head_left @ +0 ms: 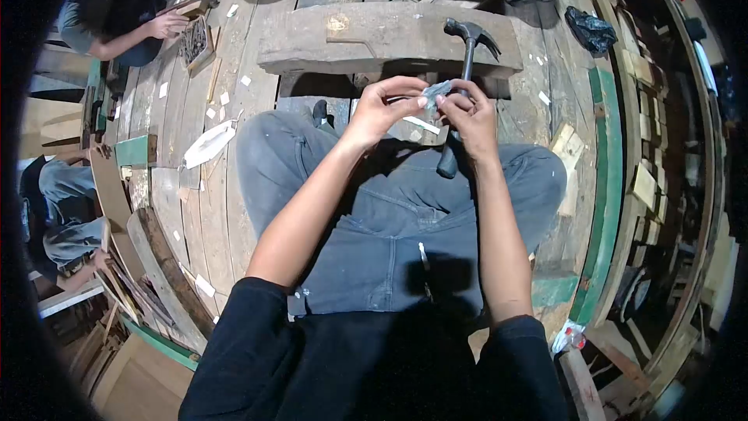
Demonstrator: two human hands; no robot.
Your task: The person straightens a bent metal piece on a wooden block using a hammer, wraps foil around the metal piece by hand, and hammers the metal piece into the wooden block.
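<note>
Presently pinches a small crumpled grey wad between the fingers of the left hand and those of the right hand, with thumbs and fingertips pressed in on it from both sides. Holds it above the lap, near the edge of a thick wooden beam on the plank floor. Has a claw hammer right by the right hand, with its head over the beam and its dark grip reaching down over the grey trousers; cannot tell whether also gripped by the right hand. Sits with knees spread wide.

To the left, shows a long white piece among small pale scraps on the floor, and farther up an open box of small dark pieces, just beside the hand of another person. To the right, shows a crumpled black bag near a long green board.
</note>
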